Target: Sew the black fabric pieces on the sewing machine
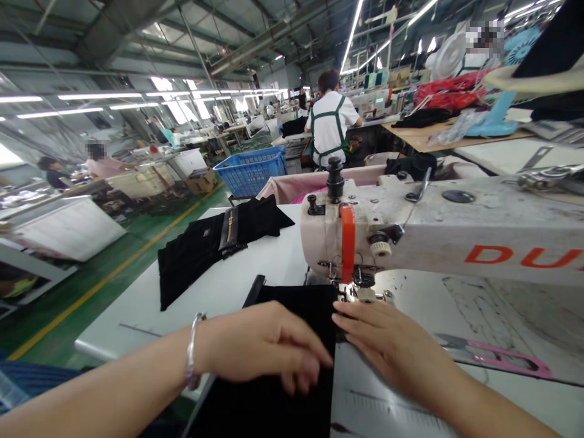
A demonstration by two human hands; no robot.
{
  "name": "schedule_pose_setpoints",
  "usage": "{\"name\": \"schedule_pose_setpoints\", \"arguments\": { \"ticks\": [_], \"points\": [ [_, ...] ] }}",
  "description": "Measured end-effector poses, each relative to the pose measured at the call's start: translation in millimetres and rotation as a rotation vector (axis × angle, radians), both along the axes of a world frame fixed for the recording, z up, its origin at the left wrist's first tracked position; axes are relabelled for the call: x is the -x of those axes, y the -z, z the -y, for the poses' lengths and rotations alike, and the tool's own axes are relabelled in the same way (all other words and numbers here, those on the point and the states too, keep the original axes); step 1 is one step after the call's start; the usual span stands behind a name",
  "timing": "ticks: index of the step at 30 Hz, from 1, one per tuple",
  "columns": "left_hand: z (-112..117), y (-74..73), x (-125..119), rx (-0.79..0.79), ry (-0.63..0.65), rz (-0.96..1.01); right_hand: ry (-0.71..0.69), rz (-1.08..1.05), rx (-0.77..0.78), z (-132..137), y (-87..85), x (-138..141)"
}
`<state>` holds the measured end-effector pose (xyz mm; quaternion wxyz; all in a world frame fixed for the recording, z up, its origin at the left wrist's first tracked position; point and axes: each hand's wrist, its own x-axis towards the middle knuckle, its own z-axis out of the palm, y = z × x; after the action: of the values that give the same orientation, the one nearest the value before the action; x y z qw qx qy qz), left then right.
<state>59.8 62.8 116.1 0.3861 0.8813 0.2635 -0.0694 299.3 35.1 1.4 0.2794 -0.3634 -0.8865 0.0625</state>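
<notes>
A piece of black fabric [292, 298] lies on the white table [255, 274] under the needle of a white sewing machine [438, 231]. My left hand [264, 344], a silver bracelet on its wrist, rests on the fabric with its fingers curled down and pressed against the cloth. My right hand [387, 344] lies flat beside it, fingers stretched toward the presser foot [353, 292], touching the fabric's right edge.
A stack of black garments [214, 243] lies at the table's far left. Pink-handled scissors [497, 359] lie to the right. A blue crate [250, 170] and a pink-lined bin [296, 185] stand behind. A person in white with green straps [331, 125] works ahead; others sit far left.
</notes>
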Motion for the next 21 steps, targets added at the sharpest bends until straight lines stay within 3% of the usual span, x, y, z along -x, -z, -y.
{"name": "schedule_pose_setpoints", "arguments": {
  "ticks": [2, 4, 6, 8, 21],
  "points": [
    [-17, 19.1, -2, -0.328, -0.071, 0.068, -0.014, -0.005, 0.053, 2, 0.5, 2],
    [-22, 44.3, -5, -0.576, -0.016, 0.069, -0.027, -0.018, 0.090, 3, 0.1, 3],
    [-18, 65.9, -7, -0.690, 0.007, 0.050, -0.049, -0.036, 0.108, 3, -0.7, 5],
    [-10, 78.0, -8, -0.741, -0.031, 0.046, -0.060, -0.059, 0.115, 4, -1.6, 7],
    [4, 79.2, -17, -0.715, -0.114, -0.021, -0.059, -0.101, 0.057, 8, -6.2, 13]
  ]
}}
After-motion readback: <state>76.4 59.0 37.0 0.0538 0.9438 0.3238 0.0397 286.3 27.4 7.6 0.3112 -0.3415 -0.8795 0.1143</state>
